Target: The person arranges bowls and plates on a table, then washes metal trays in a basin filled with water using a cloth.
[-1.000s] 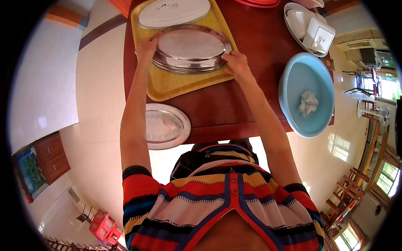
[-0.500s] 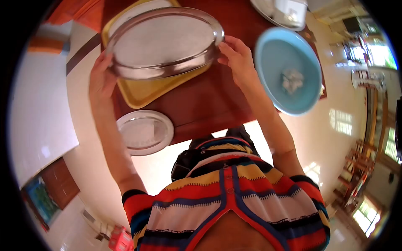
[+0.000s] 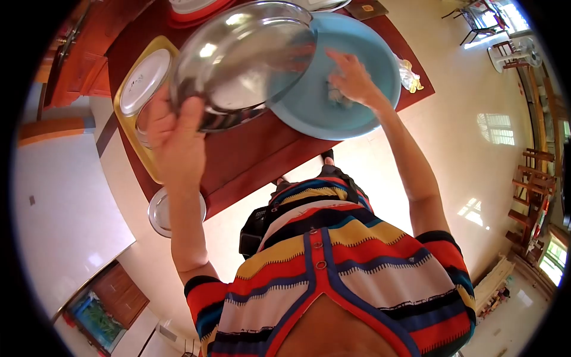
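Your left hand [image 3: 178, 134] grips platter [image 3: 238, 65] near blue basin [image 3: 380, 56]; your right hand [image 3: 357, 82], fingers parted, above cloth [image 3: 339, 99] in basin; one-sided hold could tip platter into basin

Your worktop [image 3: 241, 160] is a dark reddish-brown, glossy surface with a straight near edge. The yellow tray [image 3: 138, 153] lies on it, out to the left of your left fingers [image 3: 191, 114], reaching both ahead of and nearer than them. Well ahead of those same fingers you have a red dish [image 3: 183, 21], partly cut off by the view. The light blue basin [image 3: 383, 56] stands beneath and around your right fingers [image 3: 344, 61]. To their right, just beside the basin, lies a crumpled white-and-yellow bag [image 3: 410, 77]. Ahead of them, near the far edge, you see a flat brown piece [image 3: 367, 9].
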Tool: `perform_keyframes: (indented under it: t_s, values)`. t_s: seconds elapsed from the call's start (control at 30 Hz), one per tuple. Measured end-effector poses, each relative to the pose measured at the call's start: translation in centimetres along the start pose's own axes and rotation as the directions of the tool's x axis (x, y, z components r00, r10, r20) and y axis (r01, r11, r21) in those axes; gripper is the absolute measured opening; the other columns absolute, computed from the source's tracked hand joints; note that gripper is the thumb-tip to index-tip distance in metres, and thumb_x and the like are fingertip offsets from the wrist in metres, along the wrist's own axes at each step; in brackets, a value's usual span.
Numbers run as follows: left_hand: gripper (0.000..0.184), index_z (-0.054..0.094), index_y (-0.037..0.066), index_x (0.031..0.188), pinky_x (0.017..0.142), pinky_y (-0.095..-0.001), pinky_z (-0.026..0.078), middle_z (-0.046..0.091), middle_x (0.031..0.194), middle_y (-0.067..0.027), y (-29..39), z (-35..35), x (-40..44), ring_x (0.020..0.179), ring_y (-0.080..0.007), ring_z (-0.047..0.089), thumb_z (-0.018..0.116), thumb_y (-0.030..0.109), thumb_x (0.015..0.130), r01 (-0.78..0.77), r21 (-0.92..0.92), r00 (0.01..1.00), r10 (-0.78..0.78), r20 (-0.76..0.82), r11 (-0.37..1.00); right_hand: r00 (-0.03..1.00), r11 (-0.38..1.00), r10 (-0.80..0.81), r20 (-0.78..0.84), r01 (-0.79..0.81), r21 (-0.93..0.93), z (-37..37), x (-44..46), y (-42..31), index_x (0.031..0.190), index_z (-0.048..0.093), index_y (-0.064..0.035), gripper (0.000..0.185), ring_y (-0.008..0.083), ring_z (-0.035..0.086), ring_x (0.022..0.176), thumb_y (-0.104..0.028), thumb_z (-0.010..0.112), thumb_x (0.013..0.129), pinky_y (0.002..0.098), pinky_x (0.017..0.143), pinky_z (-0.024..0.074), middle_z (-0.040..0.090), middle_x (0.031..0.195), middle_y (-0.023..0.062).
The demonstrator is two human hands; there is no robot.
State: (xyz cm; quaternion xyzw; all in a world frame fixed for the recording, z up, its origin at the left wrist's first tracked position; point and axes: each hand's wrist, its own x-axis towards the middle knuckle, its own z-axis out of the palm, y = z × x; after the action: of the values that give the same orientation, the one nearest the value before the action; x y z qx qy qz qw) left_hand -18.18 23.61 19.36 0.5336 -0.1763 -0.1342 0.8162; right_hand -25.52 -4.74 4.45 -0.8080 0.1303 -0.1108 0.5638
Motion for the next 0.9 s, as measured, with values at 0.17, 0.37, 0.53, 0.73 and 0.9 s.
perform_keyframes:
  t_s: [0.17, 0.37, 0.53, 0.73, 0.9]
  values:
    - [0.025, 0.054, 0.001, 0.109, 0.070, -0.0229, 0.045, 0.061, 0.085, -0.0088, -4.9, 5.4, -0.3, 0.075, -0.0122, 0.057, 0.055, 0.003, 0.084, -0.265, 0.685, 0.941, 0.025, 0.339, 0.679, 0.982, 0.492, 0.116, 0.151, 0.076, -0.867, -0.6, -1.7, 3.5, 0.117, 0.054, -0.0151, 0.047, 0.0504, 0.045, 0.106, -0.025, 0.066, 0.072, 0.0446, 0.089, 0.0430, 0.031, 0.133, 0.0203]
    - [0.024, 0.054, 0.000, 0.107, 0.072, -0.0291, 0.049, 0.062, 0.094, -0.0157, -10.1, 7.4, 0.2, 0.083, -0.0266, 0.062, 0.052, -0.001, 0.083, -0.534, 0.615, 0.791, 0.086, 0.606, 0.579, 0.983, 0.801, 0.181, 0.040, -0.123, -0.587, -3.6, 0.4, 5.5, 0.108, 0.058, -0.0101, 0.038, 0.0385, 0.053, 0.098, -0.014, 0.059, 0.070, 0.0417, 0.086, 0.0433, 0.050, 0.112, 0.0212]
    - [0.029, 0.054, -0.001, 0.106, 0.081, -0.0363, 0.048, 0.062, 0.103, -0.0155, -13.0, 6.1, 0.0, 0.096, -0.0328, 0.059, 0.051, -0.006, 0.078, -0.640, 0.589, 0.705, 0.074, 0.705, 0.493, 0.987, 0.832, 0.155, -0.032, -0.148, -0.535, -8.1, -2.5, -0.2, 0.104, 0.059, -0.0082, 0.033, 0.0355, 0.055, 0.094, -0.009, 0.055, 0.072, 0.0393, 0.083, 0.0445, 0.055, 0.103, 0.0201]
    - [0.036, 0.055, 0.001, 0.104, 0.096, -0.0441, 0.037, 0.057, 0.115, -0.0139, -14.8, 5.9, -1.2, 0.110, -0.0305, 0.052, 0.051, -0.011, 0.070, -0.768, 0.519, 0.541, -0.052, 0.839, 0.374, 0.992, 0.779, -0.047, -0.114, -0.034, -0.626, -8.8, -3.2, -2.1, 0.096, 0.057, -0.0036, 0.025, 0.0391, 0.055, 0.088, -0.008, 0.055, 0.072, 0.0440, 0.077, 0.0446, 0.054, 0.097, 0.0228]
    - [0.035, 0.055, 0.003, 0.104, 0.099, -0.0439, 0.033, 0.055, 0.117, -0.0126, -16.4, 5.6, -2.5, 0.115, -0.0283, 0.048, 0.050, -0.010, 0.072, -0.782, 0.524, 0.508, -0.141, 0.850, 0.337, 0.965, 0.731, -0.250, -0.079, 0.135, -0.669, -8.3, -2.2, -2.4, 0.092, 0.051, -0.0014, 0.019, 0.0431, 0.054, 0.084, -0.007, 0.055, 0.073, 0.0475, 0.073, 0.0443, 0.052, 0.093, 0.0273]
